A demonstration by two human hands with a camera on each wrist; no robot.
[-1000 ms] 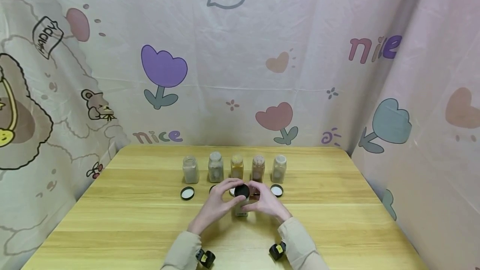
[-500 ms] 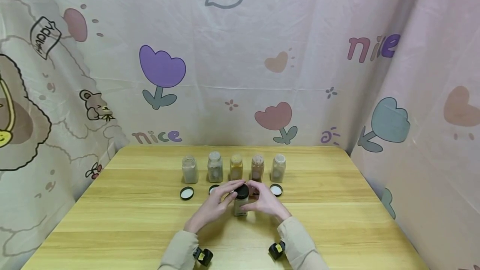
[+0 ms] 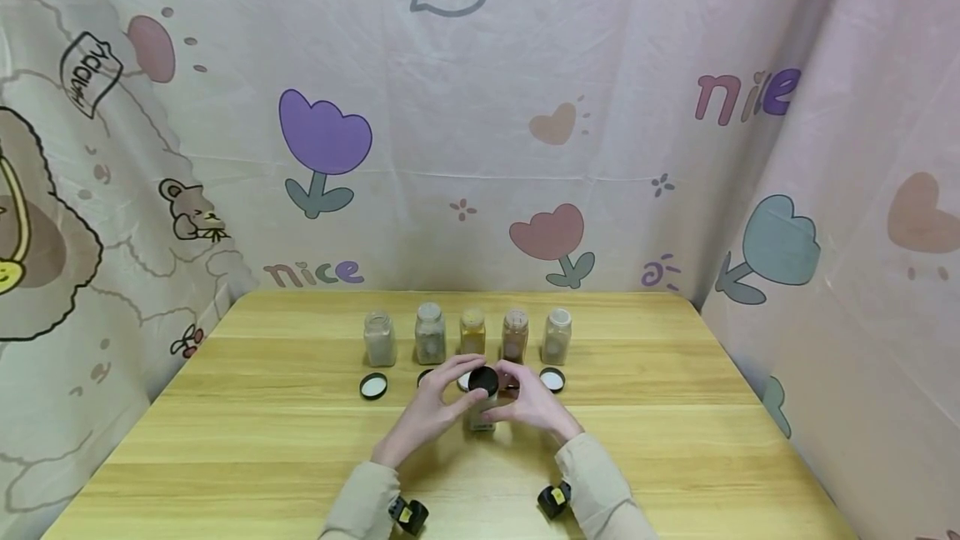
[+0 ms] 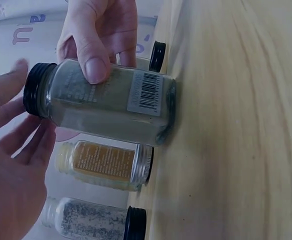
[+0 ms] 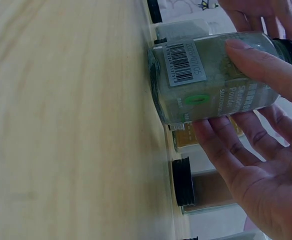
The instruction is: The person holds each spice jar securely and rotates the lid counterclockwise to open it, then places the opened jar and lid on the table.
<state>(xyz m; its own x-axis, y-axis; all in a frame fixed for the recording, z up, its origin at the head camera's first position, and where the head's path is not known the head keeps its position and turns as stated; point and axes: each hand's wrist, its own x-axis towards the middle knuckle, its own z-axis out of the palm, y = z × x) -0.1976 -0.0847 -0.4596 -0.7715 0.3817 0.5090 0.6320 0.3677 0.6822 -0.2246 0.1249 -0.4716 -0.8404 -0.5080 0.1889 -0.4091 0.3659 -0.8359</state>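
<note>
A glass spice jar (image 5: 216,80) of greyish powder stands upright on the wooden table, with a barcode label low on its side. My right hand (image 5: 261,145) holds its body, thumb on the near side and fingers behind. On top sits a black lid (image 3: 483,382). My left hand (image 3: 438,402) has thumb and fingers curled around this lid; part of the lid's rim is hidden behind the fingers. In the left wrist view the lid (image 4: 38,90) meets the jar's neck, with the left hand (image 4: 16,170) around it.
Behind the hands, a row of lidless jars includes a pale jar (image 3: 381,342), a yellow jar (image 3: 473,336) and a white-topped jar (image 3: 557,340). Black lids lie in front of them, one at left (image 3: 373,387) and one at right (image 3: 552,380). A printed curtain (image 3: 480,148) hangs behind the table.
My left thumb and fingers opened off the lid and swung left half a second ago, then came back around it. My right hand has kept its hold on the jar.
</note>
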